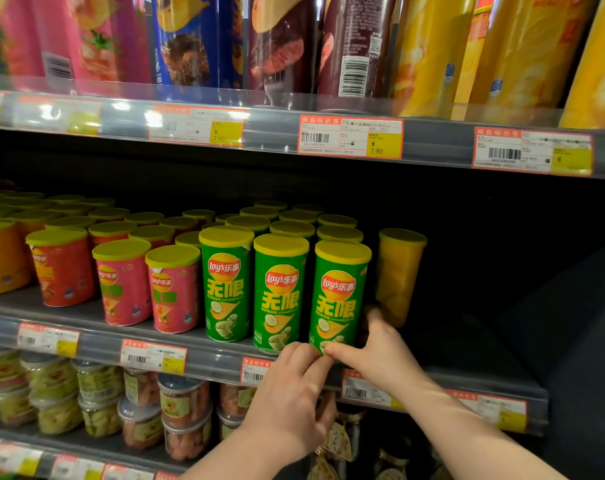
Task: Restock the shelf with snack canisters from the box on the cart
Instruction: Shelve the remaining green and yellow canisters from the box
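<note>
Three green snack canisters with yellow lids stand at the front of the middle shelf (pixel 450 355). The rightmost green canister (pixel 339 289) is gripped at its base by both hands. My left hand (pixel 294 386) touches its lower front with curled fingers. My right hand (pixel 377 344) wraps its lower right side, thumb in front. The other two green canisters (pixel 280 289) (pixel 226 282) stand just to its left. A yellow canister (pixel 399 271) stands behind and to the right. The box and cart are out of view.
Pink canisters (pixel 173 289) and red canisters (pixel 62 268) fill the shelf's left part. Dark bare shelf lies right of the yellow canister. Tall canisters (pixel 197 39) line the shelf above. Clear tubs (pixel 183 403) sit on the shelf below. Price tags (pixel 349 136) run along the shelf edges.
</note>
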### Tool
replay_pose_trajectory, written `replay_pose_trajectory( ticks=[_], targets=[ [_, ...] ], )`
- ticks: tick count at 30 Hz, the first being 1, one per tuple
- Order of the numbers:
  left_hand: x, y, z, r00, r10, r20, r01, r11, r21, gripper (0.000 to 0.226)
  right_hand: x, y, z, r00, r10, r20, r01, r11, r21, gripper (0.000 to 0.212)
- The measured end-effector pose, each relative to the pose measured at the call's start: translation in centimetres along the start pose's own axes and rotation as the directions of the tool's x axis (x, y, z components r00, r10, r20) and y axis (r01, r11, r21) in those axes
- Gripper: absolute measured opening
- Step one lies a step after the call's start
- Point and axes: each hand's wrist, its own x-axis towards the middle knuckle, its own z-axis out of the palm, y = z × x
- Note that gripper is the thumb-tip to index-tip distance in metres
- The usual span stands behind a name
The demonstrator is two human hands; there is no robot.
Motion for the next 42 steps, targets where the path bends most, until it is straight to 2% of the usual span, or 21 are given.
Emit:
replay_pose_trajectory(
  ticks=[8,12,15,18,21,23,26,29,34,38,42],
  targets=[
    [-0.2,0.0,0.0,0.999,-0.002,0.038,0.0,1.0,0.031,0.05,-0.1,0.0,0.0,1.0,-0.012,0.021,0.013,1.0,-0.02,0.067],
    [0.0,0.3,-0.3,0.994,0.003,0.109,-0.013,0.996,0.089,0.064,0.1,0.0,-0.6,0.996,-0.011,0.093,0.006,0.999,0.053,0.071],
    [0.4,0.6,-0.8,0.993,0.003,0.116,-0.017,0.992,0.122,0.063,-0.2,0.2,-1.5,0.993,-0.039,0.112,0.038,0.999,0.018,0.074],
    [0.1,1.1,-1.1,0.995,-0.022,0.093,0.006,0.985,0.171,0.053,-1.3,1.0,-2.1,0.991,-0.107,0.075,0.115,0.987,-0.113,0.07],
    [-1.2,1.9,-1.2,0.982,-0.112,0.153,0.075,0.971,0.226,0.054,-3.3,2.2,-2.3,0.946,-0.323,0.022,0.314,0.898,-0.309,0.054],
    [-2.2,2.5,-1.0,0.967,-0.146,0.209,0.089,0.961,0.261,0.052,-4.6,2.8,-2.2,0.88,-0.475,0.025,0.456,0.827,-0.33,0.041],
    [-3.9,2.9,-0.7,0.942,-0.16,0.295,0.1,0.973,0.209,0.049,-6.5,3.6,-1.4,0.839,-0.53,0.125,0.537,0.768,-0.35,0.037],
    [-5.4,3.7,-0.5,0.88,-0.252,0.402,0.152,0.953,0.263,0.057,-7.6,4.5,-0.2,0.819,-0.521,0.24,0.573,0.733,-0.366,0.038],
    [-7.9,4.7,-1.4,0.752,-0.38,0.538,0.196,0.909,0.368,0.059,-9.0,5.6,1.8,0.81,-0.353,0.469,0.56,0.705,-0.436,0.042],
    [-10.2,4.0,-2.5,0.65,-0.437,0.622,0.229,0.893,0.388,0.053,-10.4,5.7,4.1,0.785,-0.299,0.543,0.571,0.689,-0.445,0.046],
    [-12.4,3.3,-3.8,0.589,-0.468,0.659,0.274,0.883,0.382,0.053,-11.5,5.0,6.3,0.76,-0.277,0.588,0.595,0.661,-0.457,0.049]
  ],
)
